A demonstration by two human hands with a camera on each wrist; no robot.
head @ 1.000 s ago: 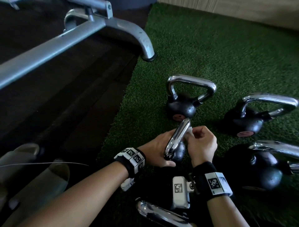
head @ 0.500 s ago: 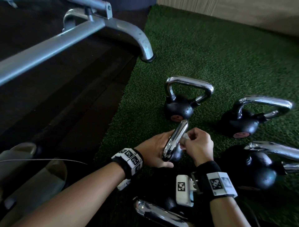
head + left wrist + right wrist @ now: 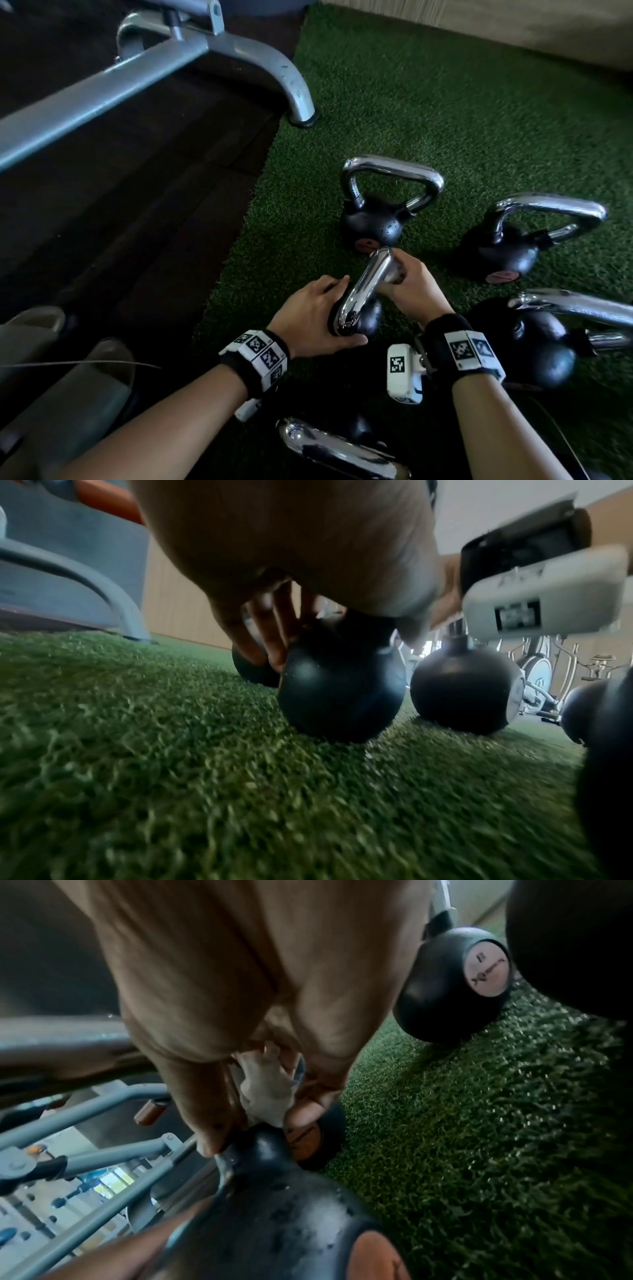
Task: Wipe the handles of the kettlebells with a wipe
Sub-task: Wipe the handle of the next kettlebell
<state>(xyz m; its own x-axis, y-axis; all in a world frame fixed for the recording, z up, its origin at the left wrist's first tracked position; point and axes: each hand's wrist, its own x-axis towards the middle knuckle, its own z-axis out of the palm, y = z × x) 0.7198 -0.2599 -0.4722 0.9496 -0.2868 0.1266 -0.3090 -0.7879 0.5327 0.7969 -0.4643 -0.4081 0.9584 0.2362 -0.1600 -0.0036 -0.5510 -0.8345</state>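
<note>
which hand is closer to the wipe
Right. The right hand pinches the wipe against the chrome handle; the left hand is across the handle, holding the kettlebell's black ball.

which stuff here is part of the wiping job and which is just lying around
Job: wipe in right hand; left hand steadying held kettlebell; kettlebells behind.
Lying about: bench frame, sandals.

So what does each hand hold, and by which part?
Left hand grips the small kettlebell by its black ball; right hand pinches the wipe against its chrome handle.
</note>
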